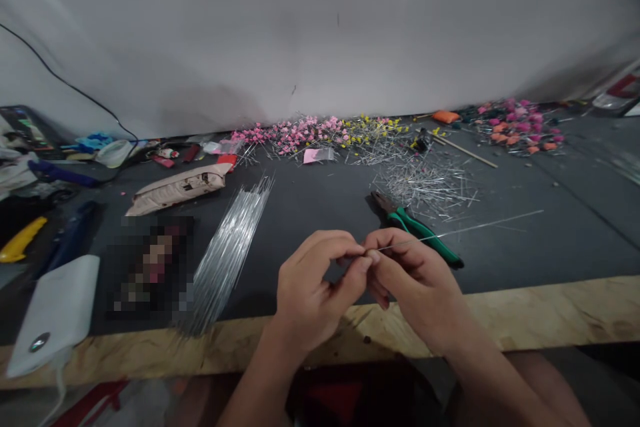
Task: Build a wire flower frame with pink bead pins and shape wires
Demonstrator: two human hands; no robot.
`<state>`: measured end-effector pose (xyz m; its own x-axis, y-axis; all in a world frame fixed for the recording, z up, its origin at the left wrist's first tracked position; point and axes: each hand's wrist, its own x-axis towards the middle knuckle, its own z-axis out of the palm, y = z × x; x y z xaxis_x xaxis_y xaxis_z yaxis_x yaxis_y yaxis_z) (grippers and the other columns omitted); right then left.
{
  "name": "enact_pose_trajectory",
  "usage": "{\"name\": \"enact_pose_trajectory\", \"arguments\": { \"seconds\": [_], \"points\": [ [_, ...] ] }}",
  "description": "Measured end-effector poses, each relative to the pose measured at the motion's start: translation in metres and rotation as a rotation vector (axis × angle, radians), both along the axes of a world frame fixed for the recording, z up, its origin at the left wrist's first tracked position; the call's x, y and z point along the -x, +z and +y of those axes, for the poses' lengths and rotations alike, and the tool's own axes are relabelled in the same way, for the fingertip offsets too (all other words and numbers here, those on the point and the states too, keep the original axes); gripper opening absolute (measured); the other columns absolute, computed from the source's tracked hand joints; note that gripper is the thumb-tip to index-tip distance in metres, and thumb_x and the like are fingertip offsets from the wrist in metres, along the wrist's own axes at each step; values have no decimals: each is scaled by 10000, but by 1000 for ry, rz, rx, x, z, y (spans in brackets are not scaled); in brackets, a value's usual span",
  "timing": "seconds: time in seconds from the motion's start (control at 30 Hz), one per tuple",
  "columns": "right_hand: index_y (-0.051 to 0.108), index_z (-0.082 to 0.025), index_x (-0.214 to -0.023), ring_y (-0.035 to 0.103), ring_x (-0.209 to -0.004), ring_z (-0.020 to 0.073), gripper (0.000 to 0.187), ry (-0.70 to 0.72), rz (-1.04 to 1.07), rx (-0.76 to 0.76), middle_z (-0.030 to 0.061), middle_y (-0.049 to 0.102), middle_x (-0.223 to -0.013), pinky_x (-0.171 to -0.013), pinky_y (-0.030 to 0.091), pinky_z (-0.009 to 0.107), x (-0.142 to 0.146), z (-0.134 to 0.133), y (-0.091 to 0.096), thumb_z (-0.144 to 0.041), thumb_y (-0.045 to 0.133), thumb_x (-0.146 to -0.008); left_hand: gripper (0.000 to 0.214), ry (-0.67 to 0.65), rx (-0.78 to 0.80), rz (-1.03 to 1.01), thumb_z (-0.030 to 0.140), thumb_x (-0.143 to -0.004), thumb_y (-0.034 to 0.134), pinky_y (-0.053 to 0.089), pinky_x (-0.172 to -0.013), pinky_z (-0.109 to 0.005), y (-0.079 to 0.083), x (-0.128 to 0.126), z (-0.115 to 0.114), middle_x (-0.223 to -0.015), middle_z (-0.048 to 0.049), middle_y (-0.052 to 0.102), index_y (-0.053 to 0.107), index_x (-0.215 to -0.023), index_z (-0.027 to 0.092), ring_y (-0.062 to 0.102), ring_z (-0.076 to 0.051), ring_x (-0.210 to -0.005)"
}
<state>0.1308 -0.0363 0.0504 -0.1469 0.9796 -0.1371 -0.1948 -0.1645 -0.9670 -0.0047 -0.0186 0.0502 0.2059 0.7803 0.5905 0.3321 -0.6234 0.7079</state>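
Observation:
Both hands meet over the front of the dark tabletop. Thumb and fingers of my left hand (315, 280) are pinched at the near end of a thin metal wire (480, 224). My right hand (417, 280) grips the same wire close by, and its long free end points to the right. Whatever sits right at the fingertips is too small to make out. Just behind my right hand lie green-handled pliers (417, 227). To the left of my left hand rests a bundle of straight wires (227, 253).
Behind the pliers spreads a pile of short wires (430, 183). Along the wall lie pink flower pieces (300, 133), yellow ones (373, 128) and magenta-orange ones (525, 123). A paper-wrapped packet (180, 188) and a white power bank (57, 310) are left. A wooden edge (550, 307) runs along the front.

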Motion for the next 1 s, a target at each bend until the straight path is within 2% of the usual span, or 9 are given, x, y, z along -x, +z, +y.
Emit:
{"name": "enact_pose_trajectory", "arguments": {
  "seconds": [0.13,0.3,0.43,0.5,0.63,0.87,1.0],
  "points": [
    [537,-195,-755,378,-464,73,121,6,-34,-64,-52,418,-555,-423,308,208,0,-2,-1,-287,519,-831,83,-5,130,-109,101,-759,559,490,-618,-211,0,-4,-2,-766,-8,594,562,-772,183,572,-108,-704],
    [560,-202,-784,388,-499,89,118,-12,-125,-136,-39,423,-577,-448,325,224,-2,-5,-3,-299,519,-837,93,-17,298,-271,107,-776,520,485,-568,-189,1,-10,-6,-781,-9,581,559,-803,187,554,-98,-681],
    [567,-211,-793,381,-495,85,122,8,-192,-193,-35,443,-595,-433,310,220,-4,-7,-1,-304,508,-848,90,-57,428,-422,121,-788,513,481,-535,-176,-4,-14,-7,-746,-1,566,564,-813,191,538,-89,-641],
    [566,-212,-797,395,-499,86,113,13,-200,-195,-34,455,-606,-435,320,220,-5,-7,1,-297,511,-846,87,-90,445,-477,130,-793,524,483,-543,-178,-7,-14,-7,-748,4,564,569,-822,198,535,-88,-643],
    [548,-202,-776,407,-462,80,110,10,-140,-121,-49,446,-549,-430,344,215,-5,-3,4,-290,521,-837,107,-145,319,-417,124,-794,551,482,-580,-199,-7,-9,-2,-800,-4,577,597,-837,210,542,-97,-692],
    [547,-189,-772,447,-423,65,120,83,91,-6,-61,474,-511,-407,381,185,-7,0,3,-298,555,-820,226,-91,-58,-70,106,-779,584,508,-633,-230,0,3,4,-866,-23,613,630,-956,239,585,-113,-741],
    [570,-189,-765,458,-430,64,124,110,153,21,-59,490,-514,-420,395,185,-8,0,3,-307,575,-805,272,-82,-178,39,85,-753,597,513,-638,-230,2,7,4,-917,-37,603,625,-982,230,580,-117,-773]
  ]
}}
